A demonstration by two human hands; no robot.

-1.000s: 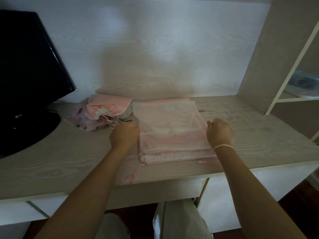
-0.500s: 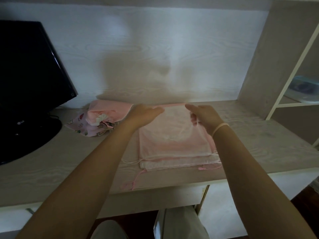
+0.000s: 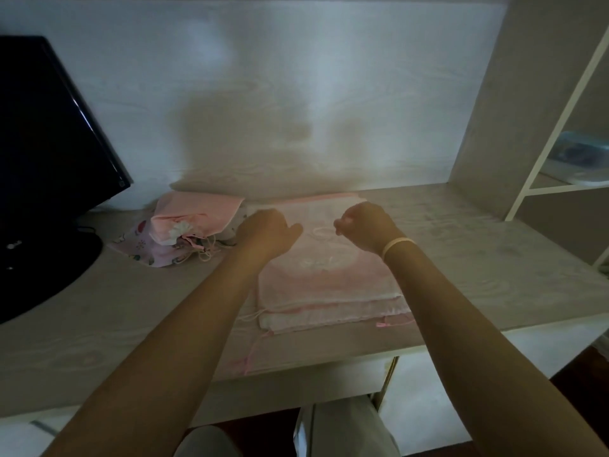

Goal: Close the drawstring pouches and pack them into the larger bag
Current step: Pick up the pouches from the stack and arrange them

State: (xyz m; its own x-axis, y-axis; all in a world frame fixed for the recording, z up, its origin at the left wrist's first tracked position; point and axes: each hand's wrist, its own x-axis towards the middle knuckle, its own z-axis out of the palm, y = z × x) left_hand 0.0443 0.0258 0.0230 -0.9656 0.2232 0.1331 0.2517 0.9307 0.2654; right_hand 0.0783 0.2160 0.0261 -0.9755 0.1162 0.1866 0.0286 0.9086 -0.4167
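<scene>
Head cam: 2 cinched pouches (image 3: 184,235) piled far-left on the table (image 3: 99,324), unpacked. Flat pink bags (image 3: 329,285) lie central; left hand (image 3: 267,234) fingers relaxed, right hand (image 3: 365,230) fingers curled, contents unclear.

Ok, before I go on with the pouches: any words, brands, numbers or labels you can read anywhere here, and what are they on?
Monitor: a small pale logo on its stand, too blurred to read.
Patterned pouch: little printed pictures, no readable words.
Pink bag under the hands: a faint white mark, not legible as text.
Container on the shelf: blurred, no label readable.
So there is no text I can quote.
</scene>
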